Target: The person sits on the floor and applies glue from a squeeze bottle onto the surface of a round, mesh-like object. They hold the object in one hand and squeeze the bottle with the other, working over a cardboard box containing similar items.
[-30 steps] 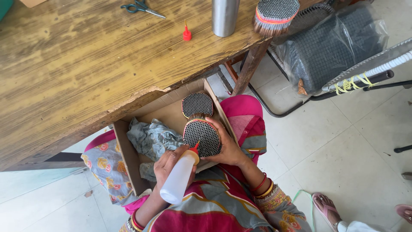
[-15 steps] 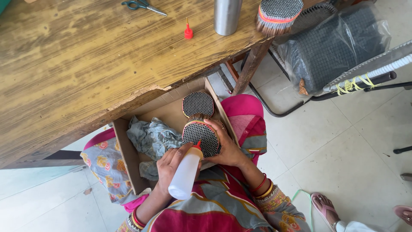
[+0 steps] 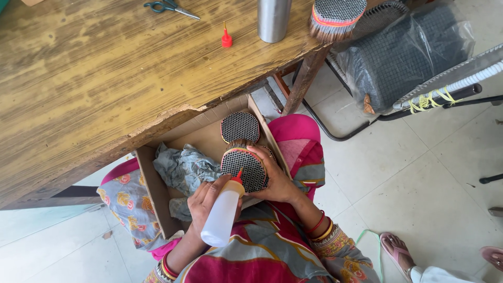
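My left hand (image 3: 205, 200) grips a white squeeze bottle (image 3: 220, 217) with a red nozzle, its tip touching the black mesh face of a round bristle brush (image 3: 244, 165). My right hand (image 3: 275, 179) wraps around that brush's right side and steadies it. Both rest over a shallow cardboard box (image 3: 149, 183) on my lap. A second round mesh-topped brush (image 3: 239, 127) lies in the box just beyond the held one. A crumpled grey cloth (image 3: 181, 169) fills the box's left part.
A worn wooden table (image 3: 105, 78) holds green-handled scissors (image 3: 168, 7), a small red nozzle cap (image 3: 226, 39), a steel cylinder (image 3: 273, 19) and another brush (image 3: 335, 18). A wrapped roll of black mesh (image 3: 408, 55) sits on a chair at right. Another person's sandalled foot (image 3: 396, 251) is at bottom right.
The bottle's nozzle has shifted slightly along the brush's mesh face, and my left hand has tilted the bottle a little more upright. My right hand stays on the brush.
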